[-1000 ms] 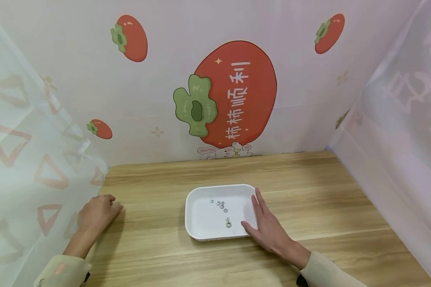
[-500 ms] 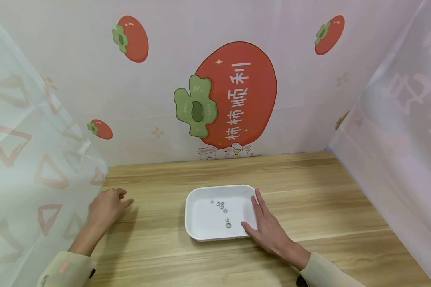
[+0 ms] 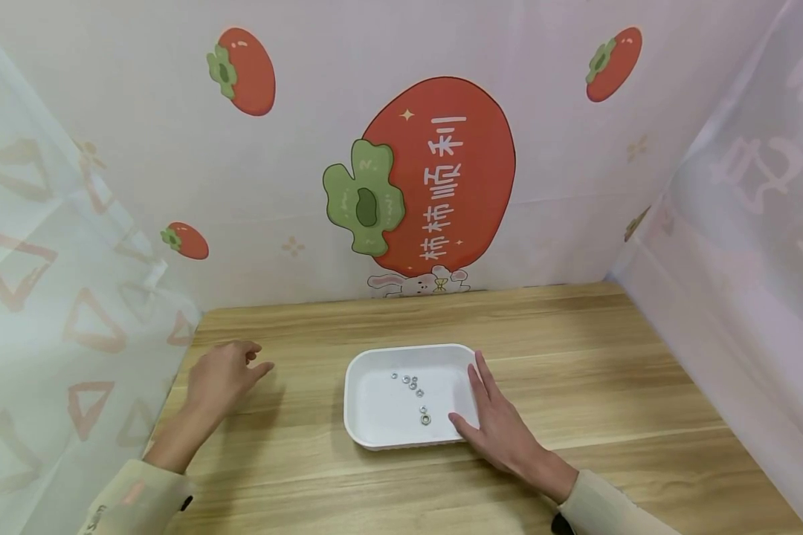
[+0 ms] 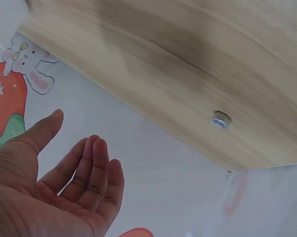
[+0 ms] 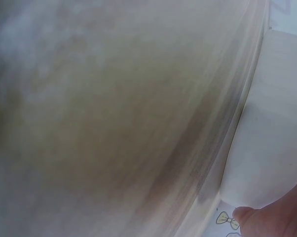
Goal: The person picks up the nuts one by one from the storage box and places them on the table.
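The nuts (image 3: pixel 413 386) are small, silvery rings, seven of them in the tray (image 3: pixel 381 416); the one nearest me looks largest, with a dark hole and a slightly yellowish tint. They lie in a loose line that slants from the back left of the tray's floor towards its front, some nearly touching. The tray is white, shallow and round-cornered, set on the wood-grained table (image 3: pixel 294 461) in front of me. My right hand (image 3: pixel 505 435) lies at the tray's right end, fingers straight and spread from the thumb, which reaches over the rim. My left hand (image 3: pixel 219 375) hangs above the table, left of the tray, fingers loosely bent, thumb well apart. The left wrist view shows its palm bare, and also what the head view does not: a loose nut (image 4: pixel 220 120) on the table, near the edge, silvery with a bluish face. The right wrist view is mostly blurred; one fingertip shows there, beside a white surface.
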Available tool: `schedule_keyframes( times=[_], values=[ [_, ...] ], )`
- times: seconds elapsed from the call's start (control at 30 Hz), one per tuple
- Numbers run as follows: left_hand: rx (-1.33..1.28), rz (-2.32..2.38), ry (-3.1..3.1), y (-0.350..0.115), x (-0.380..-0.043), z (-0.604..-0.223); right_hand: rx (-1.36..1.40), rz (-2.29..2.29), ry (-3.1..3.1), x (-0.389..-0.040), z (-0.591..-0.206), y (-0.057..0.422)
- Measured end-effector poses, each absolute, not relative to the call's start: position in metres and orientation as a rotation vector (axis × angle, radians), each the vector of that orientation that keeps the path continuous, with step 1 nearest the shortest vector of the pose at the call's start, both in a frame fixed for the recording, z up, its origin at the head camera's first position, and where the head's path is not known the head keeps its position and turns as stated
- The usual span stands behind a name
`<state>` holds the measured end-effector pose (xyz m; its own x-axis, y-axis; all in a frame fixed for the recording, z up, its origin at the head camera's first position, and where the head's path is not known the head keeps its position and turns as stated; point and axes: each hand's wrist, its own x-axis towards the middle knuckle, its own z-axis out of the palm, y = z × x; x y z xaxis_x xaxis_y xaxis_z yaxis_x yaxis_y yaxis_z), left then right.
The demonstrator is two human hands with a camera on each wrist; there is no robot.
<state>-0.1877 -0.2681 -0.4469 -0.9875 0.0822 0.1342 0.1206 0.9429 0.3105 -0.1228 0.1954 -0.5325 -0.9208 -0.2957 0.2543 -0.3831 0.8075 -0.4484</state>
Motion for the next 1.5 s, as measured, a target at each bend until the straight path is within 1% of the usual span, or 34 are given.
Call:
schedule_keyframes(
  times=[0.87,1.5],
  values=[
    [-0.335,-0.505,-2.875,-0.202,-0.179,-0.434,0.544,0.748,-2.812,-0.123,-0.533,0.192],
    [-0.511,-0.582,-2.787,-0.15,-0.176,-0.441,0.52,0.738,-2.828,-0.121,-0.532,0.194]
  ],
)
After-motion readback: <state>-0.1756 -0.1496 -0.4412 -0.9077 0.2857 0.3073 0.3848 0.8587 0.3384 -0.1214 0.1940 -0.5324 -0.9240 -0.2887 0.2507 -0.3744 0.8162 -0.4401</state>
